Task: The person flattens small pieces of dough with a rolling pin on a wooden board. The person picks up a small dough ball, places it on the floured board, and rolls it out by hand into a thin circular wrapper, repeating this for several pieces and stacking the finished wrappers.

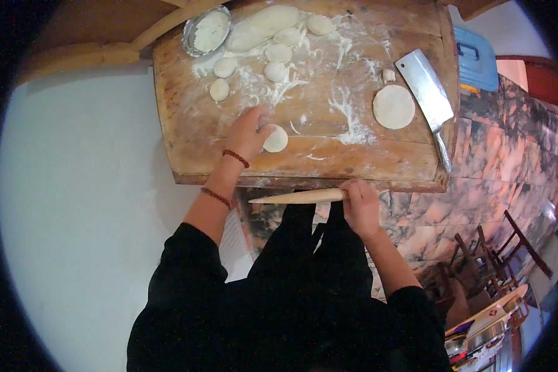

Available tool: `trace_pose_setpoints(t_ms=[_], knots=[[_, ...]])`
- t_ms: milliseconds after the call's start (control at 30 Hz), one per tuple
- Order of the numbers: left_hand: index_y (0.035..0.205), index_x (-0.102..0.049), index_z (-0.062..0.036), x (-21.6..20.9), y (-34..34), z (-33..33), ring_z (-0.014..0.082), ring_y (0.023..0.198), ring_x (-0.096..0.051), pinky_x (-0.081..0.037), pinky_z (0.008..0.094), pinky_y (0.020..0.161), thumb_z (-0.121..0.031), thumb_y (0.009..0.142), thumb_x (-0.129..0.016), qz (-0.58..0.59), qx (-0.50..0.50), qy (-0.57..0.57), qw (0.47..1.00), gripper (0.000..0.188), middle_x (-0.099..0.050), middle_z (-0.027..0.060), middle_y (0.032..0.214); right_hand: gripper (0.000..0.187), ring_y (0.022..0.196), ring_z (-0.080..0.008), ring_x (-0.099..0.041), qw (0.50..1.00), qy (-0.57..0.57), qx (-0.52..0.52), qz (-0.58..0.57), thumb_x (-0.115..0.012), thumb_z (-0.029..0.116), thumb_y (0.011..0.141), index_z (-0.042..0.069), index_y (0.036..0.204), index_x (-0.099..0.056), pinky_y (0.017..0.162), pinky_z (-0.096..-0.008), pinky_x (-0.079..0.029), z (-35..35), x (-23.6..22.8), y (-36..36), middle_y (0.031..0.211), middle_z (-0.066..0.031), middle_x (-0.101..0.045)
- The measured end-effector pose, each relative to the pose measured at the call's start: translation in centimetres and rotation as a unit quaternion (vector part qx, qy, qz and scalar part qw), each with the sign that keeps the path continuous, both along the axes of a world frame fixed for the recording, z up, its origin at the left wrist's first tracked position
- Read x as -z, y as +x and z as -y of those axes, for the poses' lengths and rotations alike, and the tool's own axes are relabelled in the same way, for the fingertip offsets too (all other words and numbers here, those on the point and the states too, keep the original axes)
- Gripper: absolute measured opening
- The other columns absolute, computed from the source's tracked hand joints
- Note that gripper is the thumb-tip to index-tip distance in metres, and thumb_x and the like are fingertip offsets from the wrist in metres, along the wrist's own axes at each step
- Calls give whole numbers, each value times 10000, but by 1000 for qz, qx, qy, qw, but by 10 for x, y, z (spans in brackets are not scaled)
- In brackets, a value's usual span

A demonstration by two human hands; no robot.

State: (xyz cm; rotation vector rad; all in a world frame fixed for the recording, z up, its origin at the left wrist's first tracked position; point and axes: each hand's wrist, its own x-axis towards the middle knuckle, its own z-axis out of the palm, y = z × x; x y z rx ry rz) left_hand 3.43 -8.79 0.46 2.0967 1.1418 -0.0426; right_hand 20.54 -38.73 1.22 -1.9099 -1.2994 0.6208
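Note:
My left hand (249,133) is over the wooden board (217,146), its thumb and fingers closed at the left edge of a small flattened dough disc (276,139). In my right hand (361,208), a tapered wooden rolling pin (297,198) is gripped by its right end. The pin is held level, just off the board's near edge, its thin tip pointing left. Several small dough pieces (274,72) lie on flour beyond my left hand, below a thick dough log (263,28). A larger rolled-out dough round (394,106) rests at the right, with a dough scrap (389,75) above it.
A metal bowl of flour (208,32) stands at the board's far left. Along the right side lies a cleaver (425,90), handle toward me. Beyond the board are a blue lidded box (477,59), a marbled floor (496,155), and wooden chairs (477,254) at the lower right.

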Motion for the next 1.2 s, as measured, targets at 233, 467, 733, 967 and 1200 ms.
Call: trace_pose_setpoints(t_ms=[233,467,733,967,1200], knots=[[1013,-726,-70,19,-31,29,201,801,-664,-552,341,772,-170,711,-910,-68,-70,-140,985,367,-709,72,957,368,884,-372,-605,999,-24,-46,-16,-647,-68,687,71,1026,-610,746,-465,-474,-1,-1,-8,967,-129,-640],[950,-753,-52,26,38,-19,142,763,-637,-539,306,701,-179,735,-909,66,-52,3,996,293,-701,38,904,359,892,-368,-600,998,-43,-53,8,-651,-66,688,71,1017,-610,749,-464,-466,-2,6,-9,955,-131,-624],[1275,-640,-18,26,-17,-45,237,1057,-682,-559,364,894,-222,874,-793,39,-169,107,979,475,-696,150,1201,344,863,-369,-599,999,-34,-20,6,-648,-72,692,72,1002,-615,740,-464,-465,-4,7,-2,930,-131,-619],[1587,-296,-44,51,26,-54,355,1544,-267,-234,523,1238,-366,1026,-548,-32,54,298,953,695,-304,163,1665,335,824,-368,-593,998,-54,-39,-6,-650,-65,688,75,991,-620,726,-468,-463,-14,0,-7,910,-127,-612],[1609,-259,-63,44,53,-51,351,1551,-244,-212,553,1235,-404,990,-596,-85,16,310,947,782,-275,153,1677,362,862,-379,-581,996,-85,-21,24,-649,-68,704,77,1033,-610,733,-457,-473,-11,18,-12,929,-134,-602]])
